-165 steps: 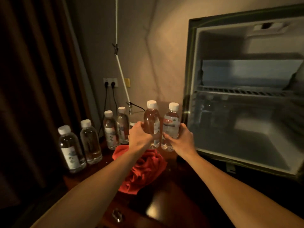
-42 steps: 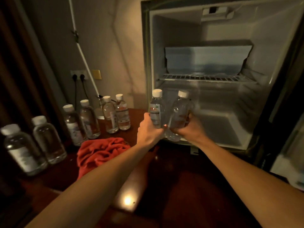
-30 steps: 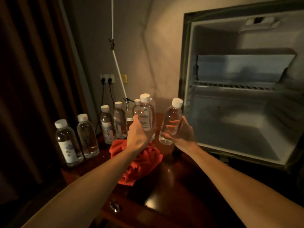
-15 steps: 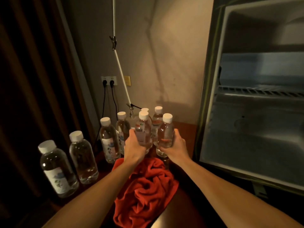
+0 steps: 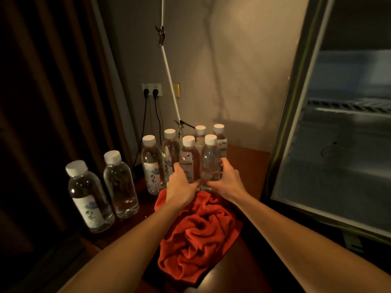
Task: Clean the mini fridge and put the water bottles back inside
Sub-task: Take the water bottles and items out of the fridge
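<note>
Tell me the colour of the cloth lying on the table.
Red; the crumpled cloth shows best in the head view.

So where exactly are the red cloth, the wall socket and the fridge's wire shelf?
red cloth (image 5: 198, 235): head view, middle of its crumpled folds.
wall socket (image 5: 151, 90): head view, plate between the two plugs.
wire shelf (image 5: 347, 105): head view, front bars.

You see a red cloth (image 5: 198, 235) lying on the dark reddish-brown table (image 5: 245, 159). The water bottles (image 5: 120, 185) are clear with white caps (image 5: 112, 155), and some have a pale label with dark characters. The curtain (image 5: 48, 102) is dark brown, the wall (image 5: 232, 70) beige-grey, the fridge interior (image 5: 338, 166) pale grey.
</note>
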A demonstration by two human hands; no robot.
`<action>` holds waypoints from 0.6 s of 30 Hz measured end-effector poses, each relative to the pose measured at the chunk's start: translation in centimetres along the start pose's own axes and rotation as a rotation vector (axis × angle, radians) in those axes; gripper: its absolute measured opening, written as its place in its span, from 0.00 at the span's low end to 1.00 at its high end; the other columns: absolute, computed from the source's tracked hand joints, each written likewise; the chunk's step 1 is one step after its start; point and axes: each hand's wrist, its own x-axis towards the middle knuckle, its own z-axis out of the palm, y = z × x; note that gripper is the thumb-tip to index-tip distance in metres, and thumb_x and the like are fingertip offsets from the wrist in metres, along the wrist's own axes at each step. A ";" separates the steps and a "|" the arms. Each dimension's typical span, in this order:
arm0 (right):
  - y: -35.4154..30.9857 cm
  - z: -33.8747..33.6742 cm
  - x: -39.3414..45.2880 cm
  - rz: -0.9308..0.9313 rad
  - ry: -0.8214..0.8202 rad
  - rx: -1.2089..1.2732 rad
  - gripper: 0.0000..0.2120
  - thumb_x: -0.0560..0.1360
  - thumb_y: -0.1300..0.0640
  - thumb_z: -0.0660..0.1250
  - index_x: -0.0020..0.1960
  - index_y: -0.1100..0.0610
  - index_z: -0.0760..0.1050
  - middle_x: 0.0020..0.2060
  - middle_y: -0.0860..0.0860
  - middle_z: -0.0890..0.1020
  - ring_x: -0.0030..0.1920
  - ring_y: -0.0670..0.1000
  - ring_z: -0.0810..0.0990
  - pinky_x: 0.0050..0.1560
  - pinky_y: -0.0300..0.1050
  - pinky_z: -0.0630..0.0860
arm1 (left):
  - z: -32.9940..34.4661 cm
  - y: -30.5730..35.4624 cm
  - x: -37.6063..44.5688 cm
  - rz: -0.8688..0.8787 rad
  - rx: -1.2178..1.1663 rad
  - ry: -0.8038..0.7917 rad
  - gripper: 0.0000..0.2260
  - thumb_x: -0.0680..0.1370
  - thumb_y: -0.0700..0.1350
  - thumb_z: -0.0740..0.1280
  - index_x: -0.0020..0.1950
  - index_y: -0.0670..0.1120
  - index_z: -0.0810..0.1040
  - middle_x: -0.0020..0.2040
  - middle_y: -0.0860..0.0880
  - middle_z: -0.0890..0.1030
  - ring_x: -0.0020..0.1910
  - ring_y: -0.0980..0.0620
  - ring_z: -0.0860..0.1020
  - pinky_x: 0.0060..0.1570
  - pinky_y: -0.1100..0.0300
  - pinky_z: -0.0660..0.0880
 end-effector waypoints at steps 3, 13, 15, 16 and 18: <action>-0.3 0.1 -0.5 -0.004 -0.026 0.017 0.29 0.59 0.46 0.82 0.52 0.44 0.69 0.42 0.38 0.80 0.44 0.38 0.78 0.35 0.24 0.68 | -0.7 -0.2 -0.6 -0.018 0.020 -0.018 0.35 0.67 0.60 0.77 0.65 0.45 0.66 0.60 0.43 0.78 0.61 0.40 0.76 0.59 0.46 0.74; -0.9 -1.3 -3.4 0.027 -0.121 -0.060 0.35 0.68 0.51 0.78 0.71 0.51 0.68 0.62 0.47 0.78 0.56 0.37 0.71 0.41 0.17 0.61 | -3.5 0.2 -3.7 0.005 0.188 -0.096 0.29 0.72 0.59 0.72 0.65 0.44 0.72 0.61 0.45 0.78 0.61 0.43 0.76 0.59 0.49 0.74; -1.5 -2.2 -4.4 0.016 -0.120 -0.093 0.34 0.71 0.50 0.76 0.72 0.53 0.67 0.64 0.49 0.78 0.63 0.42 0.73 0.50 0.21 0.64 | -3.9 0.7 -5.0 0.013 0.200 -0.056 0.25 0.73 0.58 0.70 0.63 0.45 0.72 0.59 0.45 0.78 0.59 0.43 0.77 0.56 0.48 0.75; -1.8 -2.8 -5.0 0.012 -0.118 -0.118 0.33 0.72 0.50 0.75 0.72 0.54 0.66 0.64 0.50 0.78 0.65 0.47 0.74 0.57 0.28 0.66 | -4.0 1.0 -5.7 0.026 0.216 -0.031 0.23 0.74 0.58 0.69 0.61 0.45 0.72 0.59 0.46 0.78 0.58 0.44 0.77 0.56 0.47 0.75; -2.4 -4.1 -6.2 0.010 -0.105 -0.172 0.32 0.73 0.49 0.73 0.73 0.56 0.66 0.65 0.53 0.77 0.67 0.52 0.73 0.62 0.38 0.67 | -3.9 1.9 -7.2 0.079 0.263 0.006 0.20 0.75 0.58 0.67 0.58 0.46 0.72 0.57 0.47 0.76 0.57 0.45 0.76 0.55 0.47 0.75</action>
